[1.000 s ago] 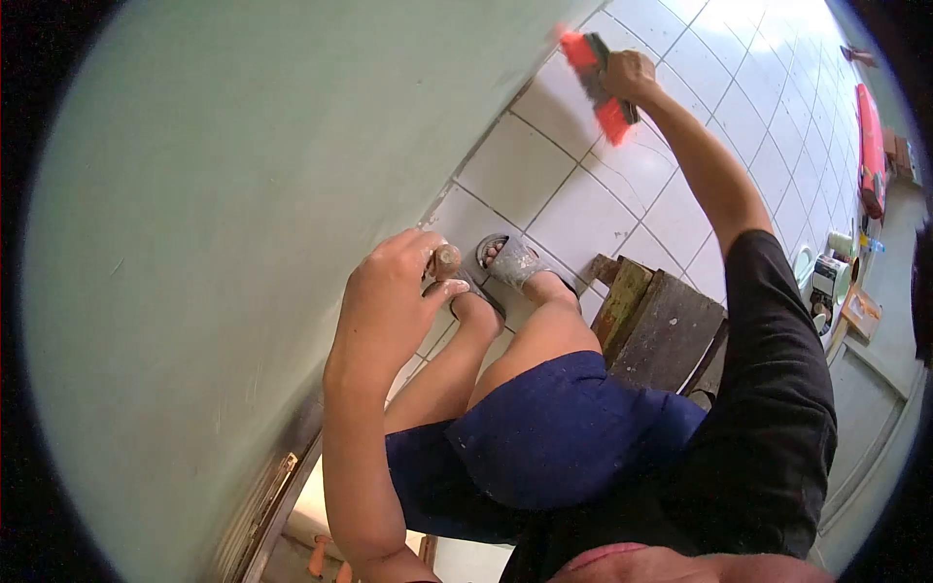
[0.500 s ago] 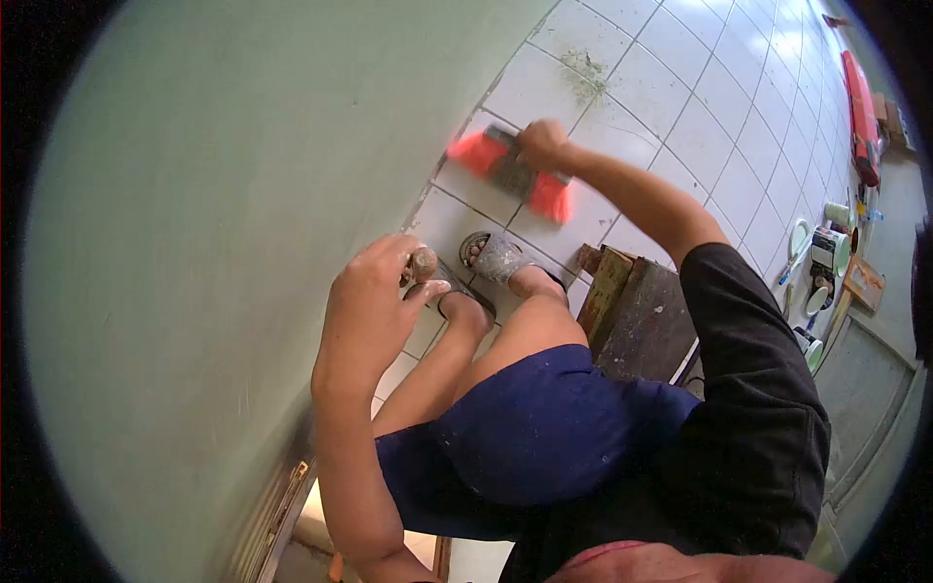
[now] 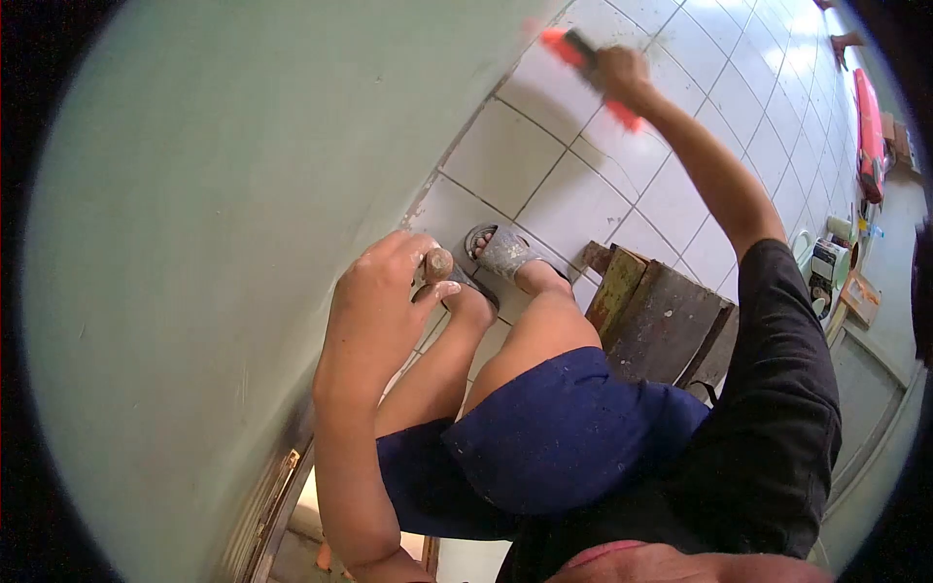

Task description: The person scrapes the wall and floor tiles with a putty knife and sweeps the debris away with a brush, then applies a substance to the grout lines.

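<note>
My right hand (image 3: 624, 76) is closed around the dark back of a brush head (image 3: 581, 51) with bright red-orange bristles. The brush is low over the white floor tiles (image 3: 573, 194), close to the foot of the wall, and slightly blurred by motion. Nearer to me, my left hand (image 3: 379, 287), with whitish smears on the fingers, grips a round-ended wooden handle (image 3: 439, 263). The rest of that tool is hidden behind the hand. Under it are my feet in spattered grey slippers (image 3: 507, 255).
A pale green wall (image 3: 243, 194) rises along my left side. To my right stands a worn wooden bench or box (image 3: 666, 321). Paint pots (image 3: 826, 260) and a long red object (image 3: 868, 131) lie along the far right side. Another person's foot (image 3: 846, 44) shows at top right.
My right hand has moved the brush away from me along the wall, over the area where greenish debris lay. My left hand has barely shifted and keeps its grip on the handle.
</note>
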Demonstrator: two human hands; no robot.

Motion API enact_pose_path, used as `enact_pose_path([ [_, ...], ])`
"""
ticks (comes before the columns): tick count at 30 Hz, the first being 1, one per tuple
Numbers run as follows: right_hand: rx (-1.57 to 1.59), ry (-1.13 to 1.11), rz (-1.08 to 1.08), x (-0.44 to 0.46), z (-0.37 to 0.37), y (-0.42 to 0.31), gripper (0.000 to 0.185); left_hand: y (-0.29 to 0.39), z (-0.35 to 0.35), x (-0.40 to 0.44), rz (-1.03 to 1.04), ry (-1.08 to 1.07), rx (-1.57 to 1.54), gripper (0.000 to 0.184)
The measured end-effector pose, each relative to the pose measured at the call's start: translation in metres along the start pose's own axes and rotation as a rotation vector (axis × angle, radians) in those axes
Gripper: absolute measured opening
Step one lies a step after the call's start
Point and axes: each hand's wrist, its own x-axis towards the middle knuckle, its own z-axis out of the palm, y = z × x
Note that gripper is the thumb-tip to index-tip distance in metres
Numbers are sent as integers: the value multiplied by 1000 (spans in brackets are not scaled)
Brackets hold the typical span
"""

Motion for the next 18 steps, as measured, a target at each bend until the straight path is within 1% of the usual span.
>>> enact_pose_path([
  [2, 140, -207, -124, -49, -9, -47, 39, 4, 1, 3, 10, -15, 18, 30],
  [3, 191, -264, -264, -74, -5, -70, 43, 6, 2, 4, 15, -17, 21, 30],
  [4, 242, -312, -408, -92, 12, -90, 36, 9, 4, 5, 39, -13, 29, 30],
  [5, 253, -341, -456, -113, 18, -113, 26, 11, 6, 6, 62, -6, 36, 29],
  [6, 271, -306, -495, -125, 43, -135, 20, 14, 7, 6, 65, -7, 39, 29],
  [7, 329, -286, -607, -134, 46, -147, 18, 15, 8, 6, 63, -8, 39, 28],
  [8, 332, -285, -607, -131, 50, -151, 18, 15, 9, 6, 60, -9, 39, 27],
  [10, 262, -258, -550, -111, 60, -156, 21, 12, 10, 5, 26, -17, 24, 27],
  [11, 324, -335, -393, -88, 66, -149, 23, 10, 9, 5, -4, -20, 5, 27],
  [13, 263, -265, -309, -50, 72, -115, 24, 7, 6, 4, -12, -25, 1, 28],
  [15, 138, -214, -181, -4, 85, -75, 25, 3, 4, 2, -22, -32, -5, 29],
  [17, 70, -148, 2, 21, 73, -39, 25, -1, 2, 0, 12, 15, 34, 29],
  [18, 119, -68, 90, 34, 70, -19, 25, -1, 1, 0, 10, 19, 31, 29],
])
